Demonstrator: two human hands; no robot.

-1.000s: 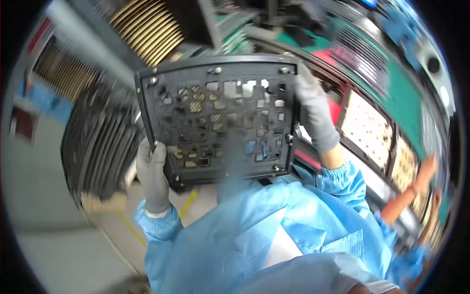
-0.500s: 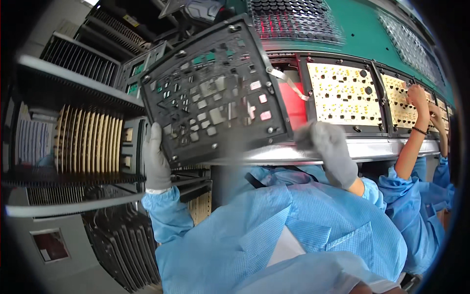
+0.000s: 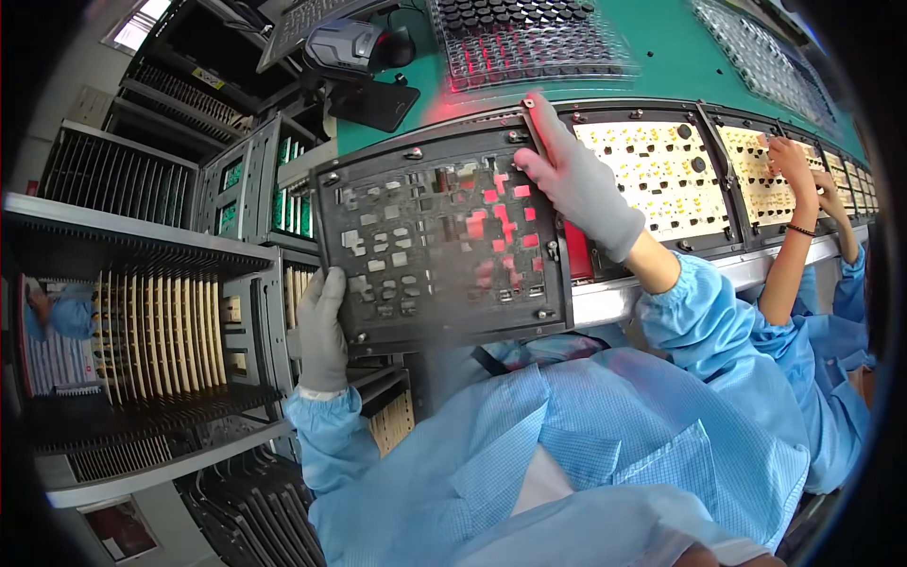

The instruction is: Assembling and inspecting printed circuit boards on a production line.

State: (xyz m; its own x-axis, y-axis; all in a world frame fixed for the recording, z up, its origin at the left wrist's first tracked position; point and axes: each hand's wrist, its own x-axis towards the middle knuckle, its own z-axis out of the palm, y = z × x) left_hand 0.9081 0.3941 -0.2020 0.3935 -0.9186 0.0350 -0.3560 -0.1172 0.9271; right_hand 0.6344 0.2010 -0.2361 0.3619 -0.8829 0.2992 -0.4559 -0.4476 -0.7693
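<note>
A black rectangular fixture tray (image 3: 557, 300) with many cut-outs lies tilted in front of me, its right side over the red-lit line. My left hand (image 3: 323, 326), in a grey glove, grips its left edge, thumb along the rim. My right hand (image 3: 588, 194), gloved in grey with bare wrist, holds the upper right edge. Its index finger reaches to a narrow metal bar (image 3: 533, 118) at that corner, and the thumb lies on the face side. The fingers behind the edge are hidden. Red light shows through the right-hand cut-outs.
Cream circuit boards (image 3: 652, 170) in black frames line the rail to the right. A co-worker's hands (image 3: 794, 170) work over them. Clear trays of black round parts (image 3: 520, 38) lie on the green mat. A scanner (image 3: 350, 45) and phone (image 3: 378, 102) sit behind; a board rack (image 3: 161, 331) stands left.
The tray has come lower and flatter, its right end nearer the line. My right hand has moved from below right up onto its edge, and the metal bar has swung in against it.
</note>
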